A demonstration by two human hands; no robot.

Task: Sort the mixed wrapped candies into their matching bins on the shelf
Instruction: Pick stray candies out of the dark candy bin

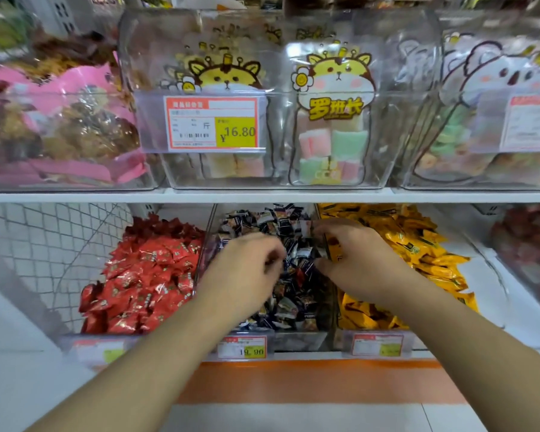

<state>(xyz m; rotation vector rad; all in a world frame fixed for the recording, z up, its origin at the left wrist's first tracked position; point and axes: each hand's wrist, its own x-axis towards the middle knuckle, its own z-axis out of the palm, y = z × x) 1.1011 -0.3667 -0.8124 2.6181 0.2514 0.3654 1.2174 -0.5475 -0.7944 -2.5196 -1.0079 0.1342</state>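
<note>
- Lower left of the frame: the red candy bin (pixel 144 275) is piled with red wrappers, nothing dark mixed in that I can spot from here.
- Just right of that, the left hand (pixel 243 269) sits over the dark candy bin (pixel 293 275) in the lower centre. Fingers are curled down into the pile, but it's blurry, so I can't tell if it's actually got a piece pinched.
- Right hand (pixel 356 260) is at the divider between the dark bin and the yellow candy bin (pixel 418 260). Thumb and fingers look closed around an orange-yellow wrapped candy (pixel 334 247) with a red patch on it.
- That's the bit that matters, I think: the piece is at the right hand's fingertips, and its matching bin lies immediately right of the hand, so the right hand is way closer than the left. Short hop rightward over the divider should do it.
- Long axis of the piece looks roughly upright, partly hidden by the fingers.
</note>
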